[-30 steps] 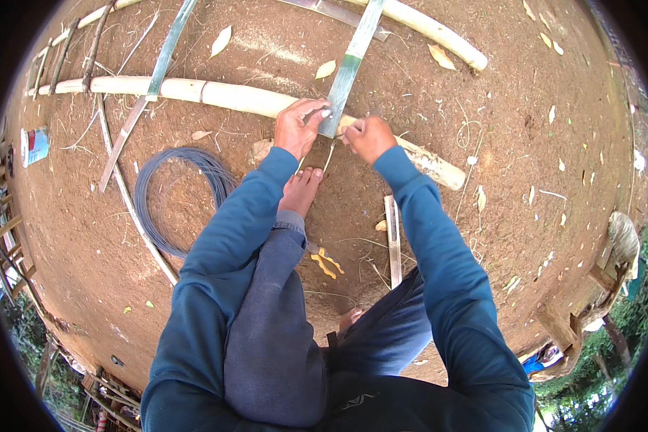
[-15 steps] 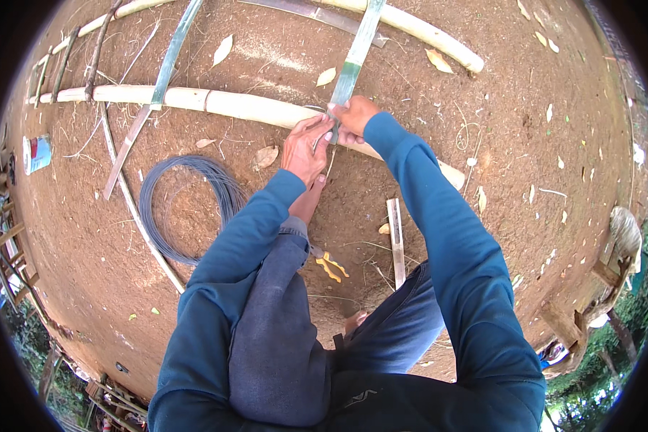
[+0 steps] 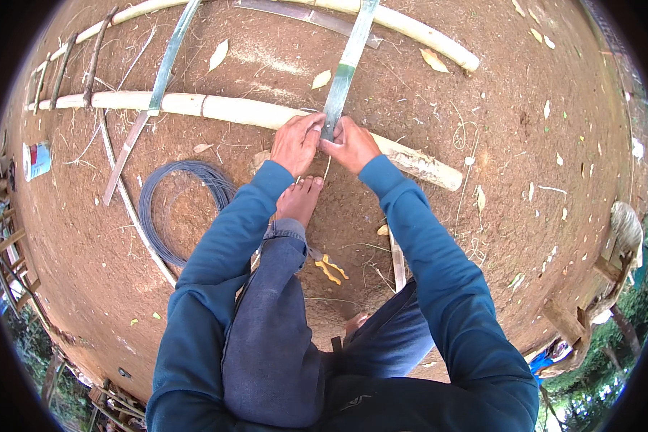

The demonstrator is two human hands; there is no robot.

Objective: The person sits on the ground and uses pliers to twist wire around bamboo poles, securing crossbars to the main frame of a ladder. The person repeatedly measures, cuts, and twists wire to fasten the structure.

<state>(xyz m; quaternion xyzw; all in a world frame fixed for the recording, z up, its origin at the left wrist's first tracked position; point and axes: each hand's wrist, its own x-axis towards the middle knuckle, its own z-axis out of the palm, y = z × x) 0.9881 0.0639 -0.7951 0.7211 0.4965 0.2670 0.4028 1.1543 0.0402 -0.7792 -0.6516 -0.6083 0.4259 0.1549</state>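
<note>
My left hand (image 3: 297, 142) and my right hand (image 3: 351, 146) meet at the near end of a flat green bamboo slat (image 3: 344, 75). Both are closed, pinching the slat from either side where it crosses a pale bamboo pole (image 3: 248, 111). A thin strand (image 3: 327, 171) hangs down between them; whether the fingers also grip it is hidden. Just below my left hand, my bare foot (image 3: 299, 198) rests near the pole. A second green slat (image 3: 170, 61) crosses the same pole farther left.
A coil of grey wire (image 3: 150, 209) lies on the soil at left. Yellow-handled pliers (image 3: 330, 268) lie between my legs, near a short split slat (image 3: 397, 263). Another pale pole (image 3: 425, 34) runs along the far side. A small tin (image 3: 37, 160) stands far left.
My right hand has come down and turned at the slat's end, its fingers now opposite my left. My left hand has shifted slightly left, uncovering more of my foot.
</note>
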